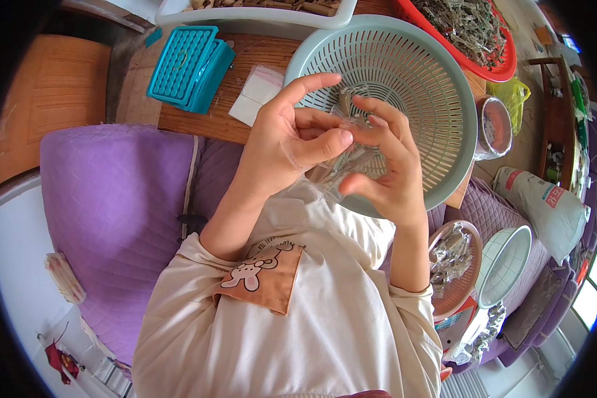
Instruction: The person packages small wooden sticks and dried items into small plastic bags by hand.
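Observation:
A crumpled clear plastic bag (pixel 358 159) is held up between my hands, over the near side of a large grey-green colander (pixel 449 73). My left hand (pixel 288 136) pinches the film between thumb and bent fingers, its index finger stretched out above. My right hand (pixel 395 159) has its bent fingers on the same film, meeting the left thumb, while its own thumb stands apart by the lower film. Next to the fingertips a small brownish piece (pixel 345 103) shows; whether it lies inside the bag I cannot tell.
On the wooden table (pixel 235 56) are teal trays (pixel 182 63), white sheets (pixel 253 94) and a white tub (pixel 259 16) of brown pieces. A red basket (pixel 511 66) holds wrapped pieces. To the right stand a bucket (pixel 494 126), a pink basket (pixel 472 292) and a pale basket (pixel 504 265).

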A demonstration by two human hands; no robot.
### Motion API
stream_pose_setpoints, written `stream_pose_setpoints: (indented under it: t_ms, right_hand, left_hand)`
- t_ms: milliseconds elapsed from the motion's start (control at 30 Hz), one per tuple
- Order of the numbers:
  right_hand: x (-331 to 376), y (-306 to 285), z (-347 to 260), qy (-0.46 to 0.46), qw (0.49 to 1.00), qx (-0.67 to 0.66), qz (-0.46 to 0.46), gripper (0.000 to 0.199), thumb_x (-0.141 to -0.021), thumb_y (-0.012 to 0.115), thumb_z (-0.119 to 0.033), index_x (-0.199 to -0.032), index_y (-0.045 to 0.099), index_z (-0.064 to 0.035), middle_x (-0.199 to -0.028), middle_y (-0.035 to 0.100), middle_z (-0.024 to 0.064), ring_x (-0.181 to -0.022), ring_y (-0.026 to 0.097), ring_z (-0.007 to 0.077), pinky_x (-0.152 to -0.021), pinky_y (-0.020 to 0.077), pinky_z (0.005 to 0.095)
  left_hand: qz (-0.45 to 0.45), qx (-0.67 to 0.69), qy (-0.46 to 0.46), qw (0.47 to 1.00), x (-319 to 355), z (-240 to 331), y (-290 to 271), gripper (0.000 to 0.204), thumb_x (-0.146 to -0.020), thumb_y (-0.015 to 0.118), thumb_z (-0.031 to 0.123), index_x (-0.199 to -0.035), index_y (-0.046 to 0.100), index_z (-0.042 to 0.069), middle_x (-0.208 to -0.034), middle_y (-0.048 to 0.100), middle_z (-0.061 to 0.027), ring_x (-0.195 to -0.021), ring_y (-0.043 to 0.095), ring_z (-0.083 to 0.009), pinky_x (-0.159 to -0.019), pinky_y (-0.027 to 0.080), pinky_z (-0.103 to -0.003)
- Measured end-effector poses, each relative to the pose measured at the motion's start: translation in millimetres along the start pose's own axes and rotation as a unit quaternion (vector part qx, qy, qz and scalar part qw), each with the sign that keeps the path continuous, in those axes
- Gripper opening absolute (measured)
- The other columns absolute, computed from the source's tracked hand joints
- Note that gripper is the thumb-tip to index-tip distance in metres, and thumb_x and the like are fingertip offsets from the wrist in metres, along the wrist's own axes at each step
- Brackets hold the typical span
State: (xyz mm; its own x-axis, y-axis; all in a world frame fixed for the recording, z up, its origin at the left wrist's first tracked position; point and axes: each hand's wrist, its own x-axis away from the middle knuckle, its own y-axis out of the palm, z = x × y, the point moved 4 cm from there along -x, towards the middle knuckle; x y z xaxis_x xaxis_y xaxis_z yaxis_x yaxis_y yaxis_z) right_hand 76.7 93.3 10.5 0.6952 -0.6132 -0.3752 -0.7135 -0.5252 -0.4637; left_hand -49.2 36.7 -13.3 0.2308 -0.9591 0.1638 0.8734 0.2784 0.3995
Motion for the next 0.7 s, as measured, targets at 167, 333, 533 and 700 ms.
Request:
stream_pose_setpoints:
  t_ms: [167,333,533,700]
  right_hand:
    - [4,1,16,0.057,0.995,-0.077,-0.008,0.022,-0.062,0.072,-0.004,-0.081,0.061,-0.0024,-0.109,0.047,0.0109,-0.098,0.047,0.0236,-0.081,0.041,0.0326]
    - [7,3,18,0.04,0.992,-0.116,-0.026,0.024,-0.069,0.069,-0.007,-0.09,0.058,-0.0021,-0.103,0.047,0.0089,-0.098,0.047,0.0191,-0.084,0.0393,0.0301]
    - [15,5,12,0.156,0.909,-0.382,0.051,0.047,-0.085,0.054,-0.022,-0.121,0.039,0.0046,-0.104,0.053,0.0064,-0.091,0.049,0.0096,-0.08,0.0382,0.0218]
    - [16,5,10,0.194,0.93,-0.305,0.071,0.027,-0.088,0.05,-0.017,-0.101,0.057,0.0059,-0.09,0.059,0.0047,-0.077,0.05,0.0062,-0.066,0.0409,0.0176]
  left_hand:
    - [-0.029,-0.025,-0.017,0.999,-1,-2,5,0.058,-0.073,0.069,0.012,-0.121,0.039,-0.001,-0.079,0.063,-0.0103,-0.07,0.057,-0.0084,-0.063,0.046,-0.02]
    - [-0.05,-0.036,-0.005,0.998,-3,-1,9,0.054,-0.074,0.068,0.013,-0.119,0.04,0.001,-0.08,0.063,-0.0107,-0.07,0.057,-0.0083,-0.062,0.045,-0.02]
    - [-0.002,0.04,0.129,0.991,-2,6,12,0.052,-0.075,0.066,0.009,-0.117,0.037,0.002,-0.086,0.062,-0.0119,-0.074,0.059,-0.0115,-0.064,0.047,-0.021]
    - [0.029,-0.087,0.213,0.973,5,8,15,0.05,-0.073,0.067,0.008,-0.115,0.04,0.002,-0.09,0.06,-0.0127,-0.082,0.059,-0.0181,-0.073,0.048,-0.027]
